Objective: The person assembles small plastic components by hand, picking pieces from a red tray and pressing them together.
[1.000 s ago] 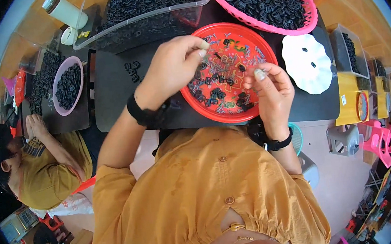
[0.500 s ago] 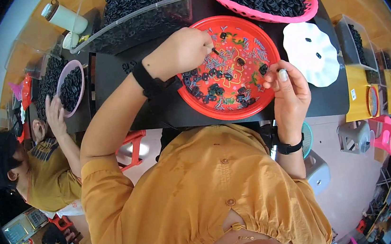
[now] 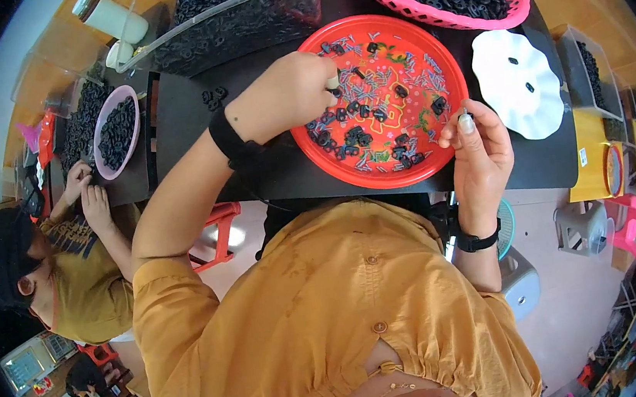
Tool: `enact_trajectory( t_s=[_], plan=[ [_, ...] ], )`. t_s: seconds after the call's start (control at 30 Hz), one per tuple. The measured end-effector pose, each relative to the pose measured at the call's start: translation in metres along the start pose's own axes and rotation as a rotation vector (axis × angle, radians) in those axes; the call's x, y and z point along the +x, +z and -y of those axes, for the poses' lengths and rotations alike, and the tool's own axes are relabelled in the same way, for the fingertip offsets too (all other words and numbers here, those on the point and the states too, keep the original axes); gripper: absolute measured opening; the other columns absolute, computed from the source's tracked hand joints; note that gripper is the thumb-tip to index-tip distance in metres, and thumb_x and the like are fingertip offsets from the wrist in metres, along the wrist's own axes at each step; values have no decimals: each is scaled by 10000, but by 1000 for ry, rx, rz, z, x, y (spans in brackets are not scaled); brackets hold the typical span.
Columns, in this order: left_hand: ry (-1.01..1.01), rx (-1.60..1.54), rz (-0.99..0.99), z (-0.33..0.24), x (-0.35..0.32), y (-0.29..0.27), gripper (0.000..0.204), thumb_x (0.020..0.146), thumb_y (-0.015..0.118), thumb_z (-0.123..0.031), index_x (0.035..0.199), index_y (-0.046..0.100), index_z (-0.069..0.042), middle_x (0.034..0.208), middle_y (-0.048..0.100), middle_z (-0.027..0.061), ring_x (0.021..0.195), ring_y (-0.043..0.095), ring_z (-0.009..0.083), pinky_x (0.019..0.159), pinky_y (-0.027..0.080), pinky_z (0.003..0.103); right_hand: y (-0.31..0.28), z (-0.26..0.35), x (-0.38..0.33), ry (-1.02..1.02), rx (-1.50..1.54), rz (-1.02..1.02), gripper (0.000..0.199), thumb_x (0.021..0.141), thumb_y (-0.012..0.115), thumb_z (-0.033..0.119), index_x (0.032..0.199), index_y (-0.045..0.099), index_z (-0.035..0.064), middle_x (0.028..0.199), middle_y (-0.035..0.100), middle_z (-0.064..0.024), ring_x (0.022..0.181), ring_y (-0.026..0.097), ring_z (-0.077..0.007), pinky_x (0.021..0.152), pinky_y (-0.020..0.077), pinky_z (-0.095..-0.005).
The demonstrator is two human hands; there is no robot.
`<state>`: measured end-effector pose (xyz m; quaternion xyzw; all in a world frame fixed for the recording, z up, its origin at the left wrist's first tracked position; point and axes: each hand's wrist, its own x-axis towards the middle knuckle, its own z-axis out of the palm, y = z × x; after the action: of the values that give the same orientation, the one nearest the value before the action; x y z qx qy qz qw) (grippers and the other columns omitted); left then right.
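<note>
Looking down at our worktop (image 3: 181, 131), we've got a round red tray (image 3: 311, 149) right in front of us, with black plastic pieces (image 3: 356, 108) and loads of little grey pins (image 3: 368, 82) scattered over its patterned bottom. Both our hands are at it: the left hand (image 3: 331, 88) is over the tray's left side, fingers curled in right by some of the black pieces, and honestly we can't tell if it has hold of anything because the tips are mostly hidden. The right hand (image 3: 465, 115) is at the right rim, thumb and forefinger pinched on a small piece (image 3: 465, 112) that's too tiny to make out, other fingers loosely bent.

Just right of the tray we've got a white wavy-edged plate (image 3: 508, 105) with two black pieces lying apart on it. Behind the tray there's a pink basket (image 3: 496, 24) heaped with the same black stuff, and next to it, on our left, a clear bin (image 3: 254, 31) loaded with more. A few strays sit on the worktop beyond our left wrist. Over to our left, a co-worker (image 3: 87, 288) in a dark cap has both hands near a lilac bowl (image 3: 110, 174) of black pieces.
</note>
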<state>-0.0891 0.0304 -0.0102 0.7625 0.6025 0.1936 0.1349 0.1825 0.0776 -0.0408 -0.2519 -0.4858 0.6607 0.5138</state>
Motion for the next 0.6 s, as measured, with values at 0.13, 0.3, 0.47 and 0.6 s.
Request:
enact_trajectory(
  t_s=[0.13,0.3,0.47,0.6],
  plan=[
    [2,-14,-47,-2,-2,7,131,720,680,-33,811,604,25,716,625,164,685,646,297,615,505,360,1,0,-1,-6,-23,9,216,930,587,46,1131,593,-34,879,619,-75,747,595,-131,667,512,-265],
    [-51,-77,-210,2,-5,2,126,723,658,-23,834,612,18,739,628,163,695,641,305,629,505,368,2,-2,-1,-23,-34,18,214,930,585,44,1131,595,-32,879,623,-74,739,591,-129,671,510,-265],
    [-150,-91,21,-2,-19,-11,165,721,654,-29,877,615,5,806,629,167,751,632,325,675,507,387,3,-1,-1,-24,-43,20,221,929,586,42,1138,597,-29,864,629,-73,735,587,-126,677,504,-259],
    [-24,43,-27,-10,-24,3,173,710,676,-45,866,610,-9,866,621,162,851,611,340,749,495,408,4,-1,-2,-25,-96,-6,230,927,588,42,1146,599,-27,859,633,-75,740,591,-121,678,503,-252]
  ],
)
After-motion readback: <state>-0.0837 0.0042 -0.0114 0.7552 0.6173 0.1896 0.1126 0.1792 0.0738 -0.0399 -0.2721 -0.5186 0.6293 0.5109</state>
